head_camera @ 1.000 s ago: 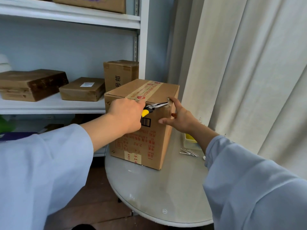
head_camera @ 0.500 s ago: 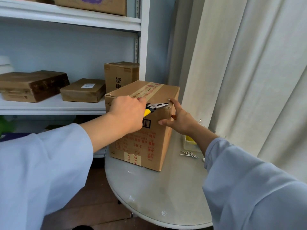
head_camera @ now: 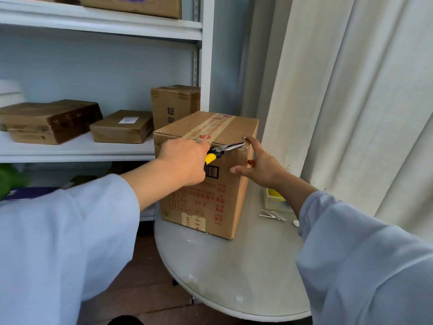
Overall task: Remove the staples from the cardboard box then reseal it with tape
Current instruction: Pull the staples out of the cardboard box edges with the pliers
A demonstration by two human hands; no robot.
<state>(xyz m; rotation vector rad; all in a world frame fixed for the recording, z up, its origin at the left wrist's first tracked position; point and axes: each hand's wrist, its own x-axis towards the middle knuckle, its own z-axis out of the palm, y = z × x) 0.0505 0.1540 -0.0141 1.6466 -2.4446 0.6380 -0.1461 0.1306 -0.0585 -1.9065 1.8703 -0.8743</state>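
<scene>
A brown cardboard box [head_camera: 225,198] with red print and a strip of printed tape across its top stands on a round glass-topped table [head_camera: 229,273]. My left hand [head_camera: 182,160] grips yellow-handled needle-nose pliers [head_camera: 225,148], whose jaws reach the box's top right front corner. A small metal pin [head_camera: 244,138] sticks up at that corner by the jaw tips. My right hand [head_camera: 260,167] rests against the box's right edge, index finger up beside the jaws, thumb on the front face.
Several pulled metal pins [head_camera: 273,215] lie on the table right of the box, beside a clear container with something yellow [head_camera: 275,195]. A white shelf [head_camera: 77,148] behind holds three brown boxes. A cream curtain [head_camera: 351,102] hangs at the right.
The hands and pliers stay at the box's top right corner. The view has shifted slightly; the pin at the corner now stands up more visibly above the edge.
</scene>
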